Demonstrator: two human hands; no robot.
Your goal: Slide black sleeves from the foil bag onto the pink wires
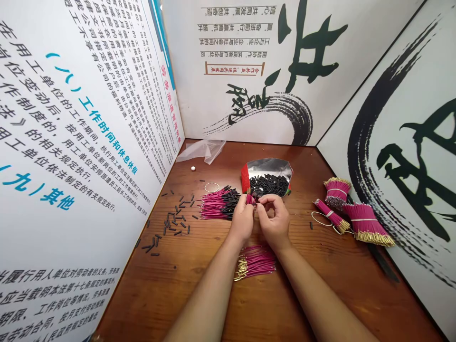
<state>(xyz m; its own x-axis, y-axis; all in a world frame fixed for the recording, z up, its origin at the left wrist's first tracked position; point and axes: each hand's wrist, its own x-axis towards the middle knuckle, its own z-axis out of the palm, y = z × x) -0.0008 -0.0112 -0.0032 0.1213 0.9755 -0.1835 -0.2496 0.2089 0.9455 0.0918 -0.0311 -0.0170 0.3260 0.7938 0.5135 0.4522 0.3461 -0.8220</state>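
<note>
My left hand (242,219) is closed around a small bunch of magenta wires (251,199) with gold-coloured ends. Close beside it, the thumb and forefinger of my right hand (276,219) pinch together at the bunch's right end; what lies between them is too small to make out. Left of my hands lies a pile of magenta wires with black sleeves (219,203) on one end. Just beyond my fingers, an opened foil bag (265,167) holds many short black sleeves (269,184). Under my wrists lie loose magenta wires (258,262) with gold-coloured ends.
Black sleeves (174,222) are scattered on the wooden table (199,294) at left. Banded wire bundles (366,222) stand at right near a rubber band (321,218). A clear plastic bag (203,151) lies at the back. Printed white panels (245,114) enclose three sides.
</note>
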